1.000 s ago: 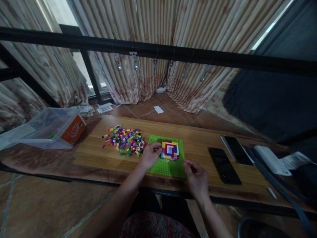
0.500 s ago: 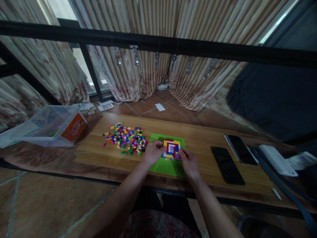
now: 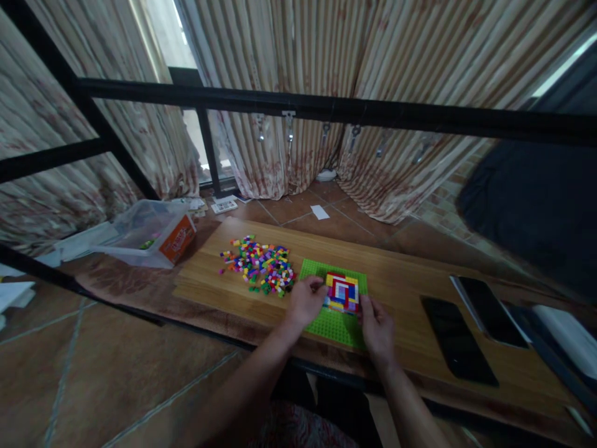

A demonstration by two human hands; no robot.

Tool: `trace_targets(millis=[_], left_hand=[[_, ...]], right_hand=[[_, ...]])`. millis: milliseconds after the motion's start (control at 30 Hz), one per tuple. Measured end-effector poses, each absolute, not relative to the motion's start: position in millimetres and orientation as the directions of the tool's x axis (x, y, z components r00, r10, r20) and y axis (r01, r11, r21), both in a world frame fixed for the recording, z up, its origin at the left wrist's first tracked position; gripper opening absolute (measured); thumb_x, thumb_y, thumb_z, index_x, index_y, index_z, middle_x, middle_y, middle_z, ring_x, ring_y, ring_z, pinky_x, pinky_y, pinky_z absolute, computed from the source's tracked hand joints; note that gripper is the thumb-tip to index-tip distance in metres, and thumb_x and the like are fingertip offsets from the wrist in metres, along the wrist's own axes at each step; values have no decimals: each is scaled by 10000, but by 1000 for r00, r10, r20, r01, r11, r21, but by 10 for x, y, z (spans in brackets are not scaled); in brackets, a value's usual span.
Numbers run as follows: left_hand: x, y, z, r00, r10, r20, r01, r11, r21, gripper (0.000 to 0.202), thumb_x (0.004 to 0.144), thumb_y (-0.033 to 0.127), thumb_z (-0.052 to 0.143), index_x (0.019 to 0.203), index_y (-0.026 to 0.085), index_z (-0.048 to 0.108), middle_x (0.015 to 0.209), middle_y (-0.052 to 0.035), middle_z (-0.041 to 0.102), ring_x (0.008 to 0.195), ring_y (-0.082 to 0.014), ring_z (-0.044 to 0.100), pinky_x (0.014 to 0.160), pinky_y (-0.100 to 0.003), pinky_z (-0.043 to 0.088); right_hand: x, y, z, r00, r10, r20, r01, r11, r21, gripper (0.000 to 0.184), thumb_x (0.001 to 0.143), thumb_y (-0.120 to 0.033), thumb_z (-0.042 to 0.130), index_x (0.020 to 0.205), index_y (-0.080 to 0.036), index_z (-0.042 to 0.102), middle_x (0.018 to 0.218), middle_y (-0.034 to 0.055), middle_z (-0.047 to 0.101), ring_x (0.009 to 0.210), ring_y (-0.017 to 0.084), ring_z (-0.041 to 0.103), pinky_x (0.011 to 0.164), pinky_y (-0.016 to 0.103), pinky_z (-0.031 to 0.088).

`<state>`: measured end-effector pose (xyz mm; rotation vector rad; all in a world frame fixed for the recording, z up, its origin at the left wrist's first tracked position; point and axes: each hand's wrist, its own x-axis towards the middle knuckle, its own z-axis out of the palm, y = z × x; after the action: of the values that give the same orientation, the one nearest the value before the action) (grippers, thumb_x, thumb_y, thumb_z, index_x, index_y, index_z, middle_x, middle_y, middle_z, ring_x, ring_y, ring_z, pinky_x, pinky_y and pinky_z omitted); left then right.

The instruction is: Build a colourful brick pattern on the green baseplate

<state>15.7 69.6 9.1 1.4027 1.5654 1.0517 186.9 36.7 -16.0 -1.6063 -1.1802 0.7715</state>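
Observation:
A green baseplate (image 3: 339, 325) lies on the wooden board (image 3: 219, 286). On it stands a square build of small coloured bricks (image 3: 342, 292) in nested red, yellow, white and blue rings. My left hand (image 3: 305, 302) is curled against the build's left side, its fingertips touching the bricks. On the other side, the fingers of my right hand (image 3: 375, 323) press against the build's lower right corner. A heap of loose coloured bricks (image 3: 262, 272) lies just left of the baseplate. I cannot make out whether either hand pinches a loose brick.
A clear plastic tub (image 3: 148, 231) with an orange box (image 3: 176, 236) sits at the far left. Two dark phones (image 3: 457, 345) (image 3: 487, 302) lie on the board at the right. A black metal rail (image 3: 326, 112) crosses in front of the curtains.
My right hand has moved up from the board's near edge to the build's right side. The left hand stays on the left side. The camera has shifted, so the scene sits further right.

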Motion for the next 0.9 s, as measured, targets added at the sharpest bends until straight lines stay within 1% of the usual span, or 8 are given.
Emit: trace_targets(millis=[100, 233, 333, 533, 633, 700, 800, 900], left_hand=[[17, 516, 76, -138, 990, 20, 337, 28, 941, 183, 789, 198, 558, 933, 179, 669, 867, -33, 702, 759, -140, 635, 724, -261, 502], [-410, 327, 40, -219, 974, 63, 353, 19, 935, 180, 800, 192, 524, 921, 180, 656, 865, -32, 697, 784, -147, 641, 740, -262, 495], [-796, 271, 38, -335, 939, 79, 394, 63, 917, 182, 794, 224, 542, 929, 172, 652, 871, -42, 695, 804, -164, 640, 747, -273, 488], [-1351, 319, 35, -489, 869, 72, 464, 190, 865, 173, 794, 252, 542, 903, 171, 650, 800, -26, 678, 700, -158, 617, 672, -260, 470], [-1473, 386, 13, -465, 877, 123, 557, 182, 810, 158, 809, 268, 537, 870, 186, 657, 797, -14, 671, 700, -150, 611, 672, -248, 463], [-1499, 442, 11, -407, 896, 179, 653, 149, 742, 157, 814, 233, 522, 848, 193, 671, 837, -25, 668, 733, -151, 608, 698, -248, 465], [-1478, 535, 50, -268, 939, 218, 797, 88, 598, 236, 820, 153, 477, 888, 209, 696, 934, -47, 660, 822, -162, 606, 772, -263, 467], [-1429, 610, 122, -157, 971, 183, 891, 59, 449, 310, 838, 127, 432, 970, 230, 693, 990, -53, 649, 865, -168, 607, 821, -275, 461]], right_hand=[[1873, 338, -210, 373, 924, 82, 319, -45, -947, 605, 825, -642, 448, 963, -108, 697, 701, 74, 682, 593, 181, 571, 569, 283, 438], [1880, 316, -256, 388, 918, 86, 329, -51, -943, 615, 826, -646, 447, 989, -104, 688, 714, 80, 679, 579, 176, 558, 561, 281, 432], [1894, 313, -282, 379, 919, 104, 373, -49, -927, 609, 820, -648, 457, 974, -110, 696, 735, 91, 684, 591, 186, 565, 561, 280, 421], [1905, 310, -313, 382, 916, 121, 467, -78, -881, 574, 816, -652, 452, 922, -143, 696, 710, 73, 673, 623, 204, 579, 587, 286, 415], [1911, 311, -323, 373, 918, 135, 489, -71, -870, 560, 816, -651, 452, 887, -147, 687, 744, 85, 679, 649, 215, 588, 599, 290, 416], [1918, 310, -322, 363, 922, 135, 506, -73, -859, 544, 822, -642, 449, 883, -154, 682, 793, 96, 688, 688, 225, 602, 617, 292, 422], [1919, 303, -307, 346, 927, 144, 537, -70, -840, 531, 833, -625, 443, 878, -151, 678, 812, 108, 692, 721, 237, 614, 636, 297, 430], [1905, 299, -292, 341, 927, 157, 555, -64, -830, 518, 840, -605, 439, 886, -147, 677, 819, 111, 695, 742, 243, 624, 653, 299, 439]])
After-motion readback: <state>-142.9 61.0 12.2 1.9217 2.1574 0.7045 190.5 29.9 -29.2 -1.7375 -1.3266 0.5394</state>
